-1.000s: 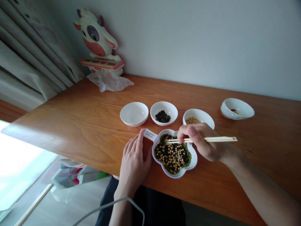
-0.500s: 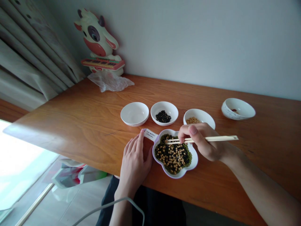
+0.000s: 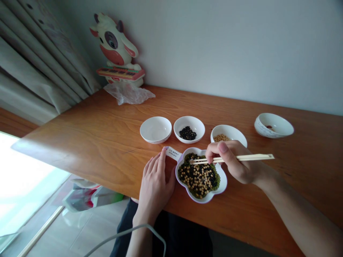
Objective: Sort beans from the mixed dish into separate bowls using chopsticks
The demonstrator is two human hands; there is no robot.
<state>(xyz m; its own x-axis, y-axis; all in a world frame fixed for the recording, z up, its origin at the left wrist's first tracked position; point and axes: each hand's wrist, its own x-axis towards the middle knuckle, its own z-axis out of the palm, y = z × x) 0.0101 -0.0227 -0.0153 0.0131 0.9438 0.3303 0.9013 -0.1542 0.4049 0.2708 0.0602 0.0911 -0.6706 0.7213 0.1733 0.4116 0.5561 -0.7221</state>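
Observation:
My right hand (image 3: pixel 232 160) holds a pair of light wooden chopsticks (image 3: pixel 249 157). Their tips dip into mixed beans (image 3: pixel 199 176) of green, black and tan in a flower-shaped white dish (image 3: pixel 222 185) with a lilac rim. Beside this dish my left hand (image 3: pixel 157 178) lies on the table, fingers stretched out, the index fingertip at the end of the labelled handle (image 3: pixel 173 153). Behind stand a white bowl with nothing in it (image 3: pixel 155 130), a bowl (image 3: pixel 199 125) with black beans (image 3: pixel 188 133), and a bowl (image 3: pixel 238 135) with tan beans (image 3: pixel 221 137), partly hidden by my right hand.
Another white bowl (image 3: pixel 281 126) with small reddish-brown bits stands at the right on the wooden table (image 3: pixel 112 142). A cow-shaped toy keyboard (image 3: pixel 120 53) and a clear plastic bag (image 3: pixel 130 94) are at the back left. A grey cable (image 3: pixel 125 232) crosses my left forearm.
The view has shifted slightly, so everything sits a little further right. My right hand still has the chopsticks in the beans, and my left hand stays at the handle.

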